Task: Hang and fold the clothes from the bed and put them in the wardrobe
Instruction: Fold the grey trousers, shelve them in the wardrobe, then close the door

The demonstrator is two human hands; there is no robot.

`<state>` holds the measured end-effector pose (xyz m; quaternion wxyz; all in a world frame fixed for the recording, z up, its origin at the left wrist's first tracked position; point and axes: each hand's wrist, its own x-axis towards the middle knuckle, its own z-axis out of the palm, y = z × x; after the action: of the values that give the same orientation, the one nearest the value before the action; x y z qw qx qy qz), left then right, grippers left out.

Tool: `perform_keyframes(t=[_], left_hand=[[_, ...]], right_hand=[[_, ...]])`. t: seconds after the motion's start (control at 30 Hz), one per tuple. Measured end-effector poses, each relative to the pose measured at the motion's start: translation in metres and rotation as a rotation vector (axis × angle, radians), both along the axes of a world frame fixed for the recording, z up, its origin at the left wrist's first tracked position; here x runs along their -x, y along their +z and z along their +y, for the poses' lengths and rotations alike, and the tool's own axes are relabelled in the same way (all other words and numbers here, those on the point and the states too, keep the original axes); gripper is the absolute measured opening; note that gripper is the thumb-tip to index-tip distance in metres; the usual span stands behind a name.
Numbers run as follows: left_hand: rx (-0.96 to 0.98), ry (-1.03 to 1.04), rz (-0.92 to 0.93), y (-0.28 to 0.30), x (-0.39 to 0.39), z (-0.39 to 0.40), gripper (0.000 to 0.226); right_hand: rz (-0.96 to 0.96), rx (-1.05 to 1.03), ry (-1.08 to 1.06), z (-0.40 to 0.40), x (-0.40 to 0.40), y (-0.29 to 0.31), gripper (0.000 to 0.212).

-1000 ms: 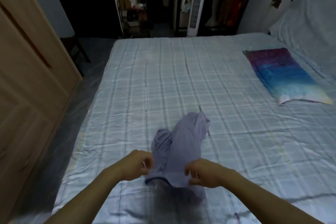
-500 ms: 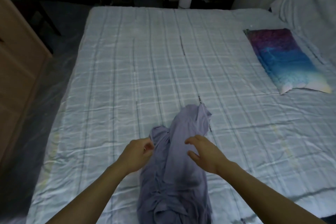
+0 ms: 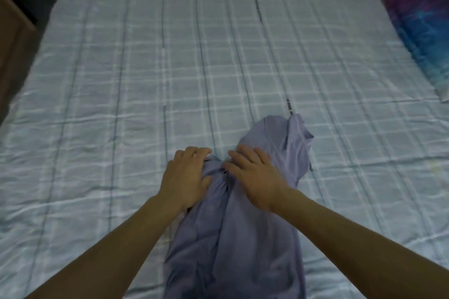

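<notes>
Though bunched lengthwise on the near middle of the bed (image 3: 121,80), lavender garment (image 3: 233,238) looks light, limp, slippery. Left hand (image 3: 185,178) and right hand (image 3: 255,177) flat on it, fingers spread, gripping nothing. Best pinched at far corners.

Lots of open bed

The bed (image 3: 145,68) is bare from 9 to 1 o'clock. A pillow (image 3: 422,29) lies at 2 o'clock, a wooden cupboard (image 3: 12,39) at 10.

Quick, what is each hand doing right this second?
Left hand: open, fingers spread, resting on the crumpled lavender cloth garment.
Right hand: open, fingers flat, pressing on the same garment.
</notes>
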<state>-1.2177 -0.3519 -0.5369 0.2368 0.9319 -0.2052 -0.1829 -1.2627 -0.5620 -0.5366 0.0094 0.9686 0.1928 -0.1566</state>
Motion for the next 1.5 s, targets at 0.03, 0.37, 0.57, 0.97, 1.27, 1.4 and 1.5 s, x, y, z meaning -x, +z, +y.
perform_keyframes(t=[0.03, 0.37, 0.57, 0.97, 1.27, 1.4, 1.5], left_hand=[[-0.047, -0.033, -0.006, -0.01, -0.005, -0.008, 0.065], [0.174, 0.018, -0.149, -0.029, 0.001, -0.003, 0.013], [0.223, 0.229, -0.34, 0.01, -0.008, 0.029, 0.004], [-0.294, 0.372, -0.144, 0.014, 0.036, 0.112, 0.023], [-0.121, 0.138, -0.202, 0.012, 0.015, 0.046, 0.023], [-0.234, -0.106, -0.03, -0.004, 0.001, 0.008, 0.051], [-0.436, -0.247, -0.042, -0.011, 0.003, -0.006, 0.047]], right_hand=[[-0.009, 0.014, 0.044, -0.003, -0.006, -0.009, 0.072], [-0.239, -0.13, -0.027, -0.049, 0.008, -0.008, 0.019], [-0.346, -0.225, -0.121, -0.065, 0.024, 0.018, 0.033], [0.042, 0.109, -0.412, -0.058, 0.053, 0.024, 0.021], [-0.202, -0.377, -0.355, -0.028, 0.032, 0.02, 0.037], [-0.04, -0.252, -0.072, -0.004, -0.006, 0.001, 0.071], [0.036, -0.05, 0.081, 0.002, -0.017, -0.013, 0.065]])
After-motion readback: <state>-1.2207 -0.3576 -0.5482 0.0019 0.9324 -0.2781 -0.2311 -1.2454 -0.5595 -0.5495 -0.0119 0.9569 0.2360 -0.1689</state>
